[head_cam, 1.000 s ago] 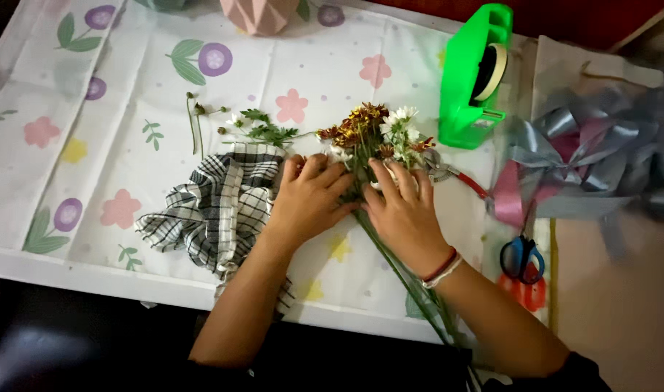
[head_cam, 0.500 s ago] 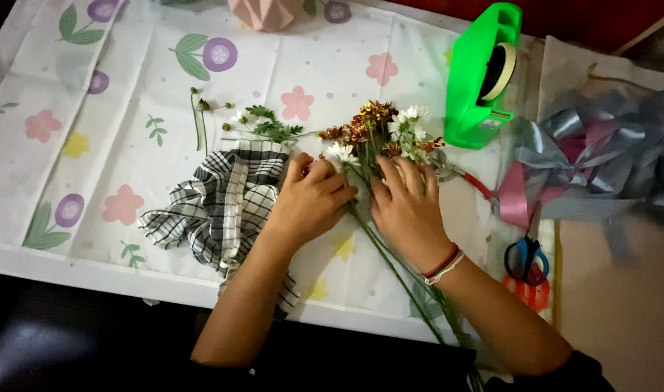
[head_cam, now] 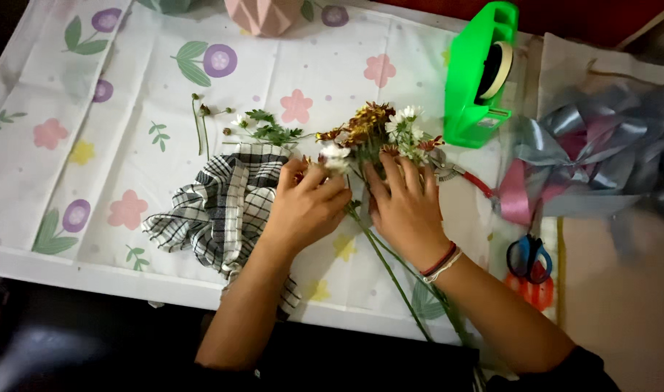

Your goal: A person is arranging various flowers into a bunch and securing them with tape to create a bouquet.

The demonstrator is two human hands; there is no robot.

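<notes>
A small bunch of flowers (head_cam: 375,134), white daisies with orange and brown blooms, lies on a floral-print tablecloth (head_cam: 129,131). Its green stems (head_cam: 390,272) run toward the near table edge. My left hand (head_cam: 306,207) rests on the stems just below the blooms, fingertips pinching among the flower heads. My right hand (head_cam: 404,203) lies flat over the stems beside it, fingers spread toward the blooms; the wrist wears red and white bands. A black-and-white checked cloth (head_cam: 219,207) lies crumpled left of my left hand, partly under the forearm.
A green tape dispenser (head_cam: 481,72) stands right of the flowers. Silver and pink ribbon bows (head_cam: 600,156) lie at far right, blue-handled scissors (head_cam: 528,258) below them. Red-handled pliers (head_cam: 459,174) sit by the blooms. Loose sprigs (head_cam: 263,131) lie left. A pink faceted vase (head_cam: 263,14) stands at top.
Both hands stay on the bunch; the fingers have shifted slightly among the flower heads. The view has drifted a little.
</notes>
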